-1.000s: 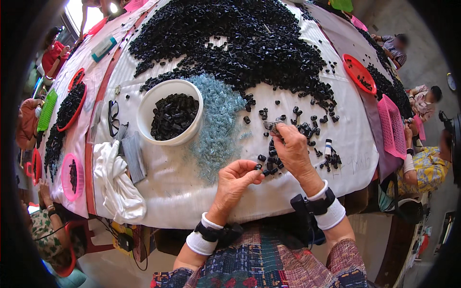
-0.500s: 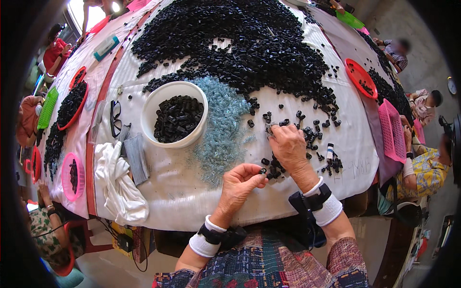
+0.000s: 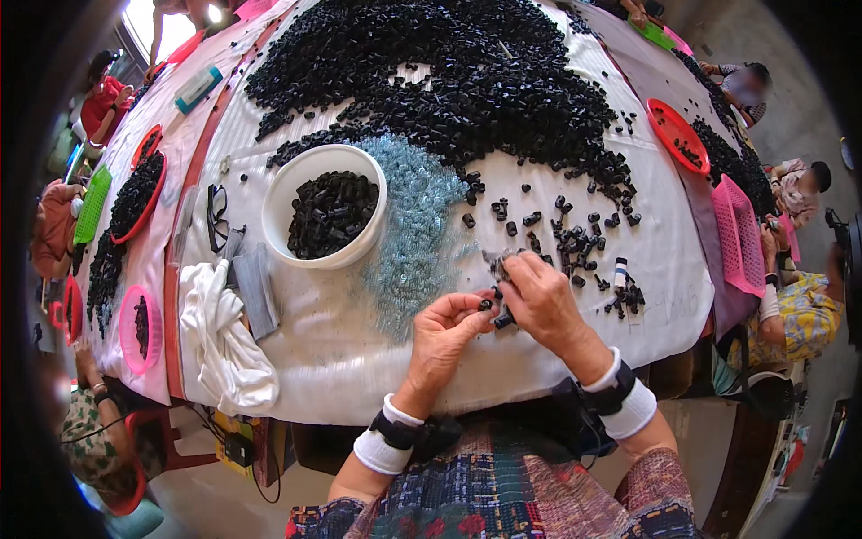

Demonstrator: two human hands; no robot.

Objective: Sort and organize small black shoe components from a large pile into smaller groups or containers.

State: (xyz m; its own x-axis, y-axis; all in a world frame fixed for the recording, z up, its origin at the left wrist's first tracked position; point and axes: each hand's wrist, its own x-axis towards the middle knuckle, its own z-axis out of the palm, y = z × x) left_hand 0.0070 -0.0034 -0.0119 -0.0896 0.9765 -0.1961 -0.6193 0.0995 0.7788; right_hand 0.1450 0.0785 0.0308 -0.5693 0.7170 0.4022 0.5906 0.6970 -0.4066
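Note:
A small black plastic part (image 3: pixel 486 305) is pinched between the thumb and index finger of my left hand (image 3: pixel 442 337). My right hand (image 3: pixel 546 304) has come close on its right, fingers curled, with small clear-grey pieces (image 3: pixel 493 261) showing at its fingers. Another black part (image 3: pixel 505 319) shows just under the right fingertips; I cannot tell whether it is held. Loose black parts (image 3: pixel 575 242) lie scattered beyond the right hand. Pale blue, clear ring-like pieces (image 3: pixel 409 242) are heaped beyond my left hand, and a white tub (image 3: pixel 269 220) of black parts stands beside them.
A large pile of black parts (image 3: pixel 431 90) covers the far table. On the left lie eyeglasses (image 3: pixel 215 220), a grey folded cloth (image 3: pixel 255 292) and a white cloth (image 3: pixel 220 337). A small white bottle (image 3: pixel 620 271) lies at right. People sit around with red trays (image 3: pixel 675 135) and a pink basket (image 3: pixel 736 234).
My right hand has drawn back from the scattered parts toward my left hand, carrying the clear-grey pieces. The black parts near it have shifted. My left hand has moved slightly left, still pinching its part.

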